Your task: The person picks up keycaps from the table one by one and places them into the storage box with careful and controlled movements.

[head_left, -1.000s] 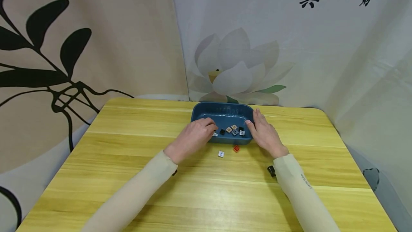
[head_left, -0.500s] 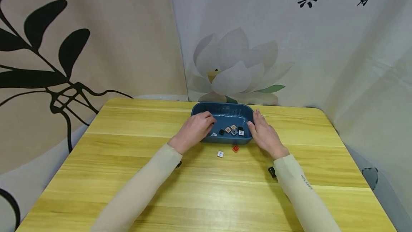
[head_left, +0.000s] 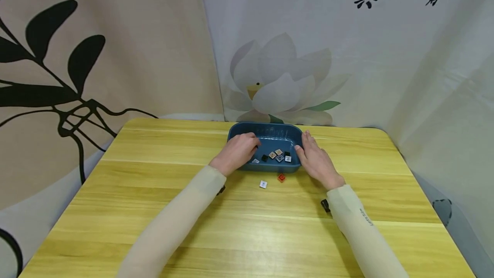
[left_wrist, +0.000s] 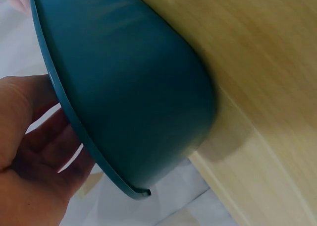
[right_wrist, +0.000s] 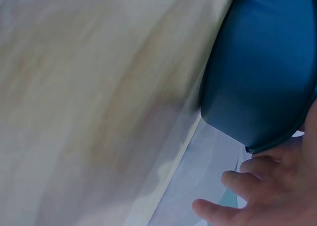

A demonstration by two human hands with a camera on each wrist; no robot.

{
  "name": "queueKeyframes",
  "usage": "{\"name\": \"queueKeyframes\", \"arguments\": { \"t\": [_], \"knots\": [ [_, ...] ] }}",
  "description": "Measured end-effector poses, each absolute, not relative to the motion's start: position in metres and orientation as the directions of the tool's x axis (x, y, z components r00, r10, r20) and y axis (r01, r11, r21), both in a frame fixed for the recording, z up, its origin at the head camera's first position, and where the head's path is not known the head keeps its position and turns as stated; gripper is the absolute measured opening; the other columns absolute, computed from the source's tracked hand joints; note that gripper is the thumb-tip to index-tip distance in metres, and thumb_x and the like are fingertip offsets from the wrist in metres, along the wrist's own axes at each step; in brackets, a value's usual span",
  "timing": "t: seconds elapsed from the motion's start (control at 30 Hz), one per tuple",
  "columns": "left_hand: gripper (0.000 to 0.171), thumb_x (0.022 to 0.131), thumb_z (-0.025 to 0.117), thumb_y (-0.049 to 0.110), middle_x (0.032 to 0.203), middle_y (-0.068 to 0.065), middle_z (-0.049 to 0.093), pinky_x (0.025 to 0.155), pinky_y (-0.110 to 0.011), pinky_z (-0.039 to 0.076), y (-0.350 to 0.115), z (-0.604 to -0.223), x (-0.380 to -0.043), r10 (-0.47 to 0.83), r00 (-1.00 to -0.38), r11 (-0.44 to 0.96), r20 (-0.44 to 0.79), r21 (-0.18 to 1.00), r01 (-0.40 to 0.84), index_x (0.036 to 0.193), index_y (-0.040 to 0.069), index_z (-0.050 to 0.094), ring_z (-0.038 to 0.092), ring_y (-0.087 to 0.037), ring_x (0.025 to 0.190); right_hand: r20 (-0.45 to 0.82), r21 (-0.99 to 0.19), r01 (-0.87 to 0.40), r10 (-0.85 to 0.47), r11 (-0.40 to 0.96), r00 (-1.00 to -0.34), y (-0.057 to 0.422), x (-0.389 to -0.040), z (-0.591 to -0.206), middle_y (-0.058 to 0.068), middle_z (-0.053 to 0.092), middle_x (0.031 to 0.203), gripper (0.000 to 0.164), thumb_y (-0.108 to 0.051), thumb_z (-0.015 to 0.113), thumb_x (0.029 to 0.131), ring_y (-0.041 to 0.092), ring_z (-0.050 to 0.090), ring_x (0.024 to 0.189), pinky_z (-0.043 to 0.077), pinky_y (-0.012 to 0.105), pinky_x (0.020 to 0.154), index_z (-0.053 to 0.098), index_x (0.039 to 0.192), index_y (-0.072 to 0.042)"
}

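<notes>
A dark blue rectangular tray (head_left: 279, 128) stands near the table's far edge. Several small square pieces in black, white, grey and tan, such as a white piece (head_left: 288, 158), lie inside it. My left hand (head_left: 239, 148) reaches over the tray's left side with curled fingers. Its fingertips are hidden by the hand in the head view and by the tray wall in the left wrist view, so whether they pinch anything is unclear. Along the tray's right side lies my right hand (head_left: 318, 164), its fingers (right_wrist: 242, 184) extended and spread outside, its thumb over the rim.
On the wooden table (head_left: 278, 231), in front of the tray, lie a white square piece (head_left: 263, 184) and a red square piece (head_left: 281, 178). A printed cloth backdrop (head_left: 293, 55) hangs right behind the table's far edge.
My left hand has drawn up and back from the white piece at the tray's near left, then shifted slightly right. My right hand stays at the tray's right side.
</notes>
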State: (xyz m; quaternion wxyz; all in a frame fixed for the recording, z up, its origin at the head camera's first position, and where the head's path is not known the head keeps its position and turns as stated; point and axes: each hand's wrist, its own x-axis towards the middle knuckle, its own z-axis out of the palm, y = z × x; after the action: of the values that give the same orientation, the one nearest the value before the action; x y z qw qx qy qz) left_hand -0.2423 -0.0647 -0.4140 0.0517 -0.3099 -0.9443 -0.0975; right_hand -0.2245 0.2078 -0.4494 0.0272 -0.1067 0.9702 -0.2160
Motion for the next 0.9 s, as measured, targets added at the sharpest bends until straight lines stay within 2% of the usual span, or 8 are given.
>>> {"name": "queueKeyframes", "arguments": {
  "t": [0.33, 0.6, 0.73, 0.9],
  "knots": [
    [0.02, 0.101, 0.069, 0.01, 0.114, -0.007, 0.074, 0.087, -0.032, 0.058, -0.058, -0.42, -0.257, 0.545, -0.838, 0.823, -0.02, 0.202, 0.531, 0.118, 0.008, 0.078, 0.069, -0.017, 0.095, -0.01, -0.416, -0.198, -0.222, 0.887, -0.975, 0.206, -0.223, -0.449, 0.022, 0.006, 0.171, 0.067, -0.038, 0.028, 0.114, 0.043, 0.016, 0.155, 0.024, 0.065, 0.118, 0.012, 0.163, 0.005],
    [0.02, 0.102, 0.066, 0.008, 0.115, -0.006, 0.074, 0.09, -0.033, 0.057, -0.058, -0.424, -0.26, 0.521, -0.851, 0.841, -0.067, 0.208, 0.499, 0.118, 0.009, 0.078, 0.068, -0.018, 0.098, -0.014, -0.412, -0.186, -0.21, 0.892, -0.977, 0.206, -0.223, -0.448, 0.022, 0.007, 0.171, 0.067, -0.038, 0.029, 0.114, 0.043, 0.016, 0.155, 0.025, 0.066, 0.117, 0.013, 0.163, 0.005],
    [0.022, 0.102, 0.066, 0.009, 0.118, -0.009, 0.072, 0.094, -0.036, 0.056, -0.06, -0.424, -0.258, 0.505, -0.862, 0.852, -0.043, 0.187, 0.489, 0.122, 0.009, 0.077, 0.068, -0.022, 0.103, -0.014, -0.405, -0.188, -0.211, 0.895, -0.977, 0.206, -0.223, -0.449, 0.022, 0.007, 0.171, 0.066, -0.038, 0.028, 0.114, 0.043, 0.017, 0.155, 0.025, 0.067, 0.117, 0.014, 0.163, 0.005],
    [0.026, 0.102, 0.068, 0.015, 0.126, -0.01, 0.069, 0.098, -0.037, 0.055, -0.064, -0.423, -0.252, 0.516, -0.854, 0.841, 0.065, 0.149, 0.52, 0.127, 0.009, 0.074, 0.067, -0.024, 0.112, -0.018, -0.408, -0.184, -0.21, 0.894, -0.978, 0.205, -0.223, -0.45, 0.022, 0.006, 0.171, 0.067, -0.039, 0.028, 0.114, 0.044, 0.015, 0.155, 0.023, 0.067, 0.118, 0.013, 0.163, 0.005]
  ]
}}
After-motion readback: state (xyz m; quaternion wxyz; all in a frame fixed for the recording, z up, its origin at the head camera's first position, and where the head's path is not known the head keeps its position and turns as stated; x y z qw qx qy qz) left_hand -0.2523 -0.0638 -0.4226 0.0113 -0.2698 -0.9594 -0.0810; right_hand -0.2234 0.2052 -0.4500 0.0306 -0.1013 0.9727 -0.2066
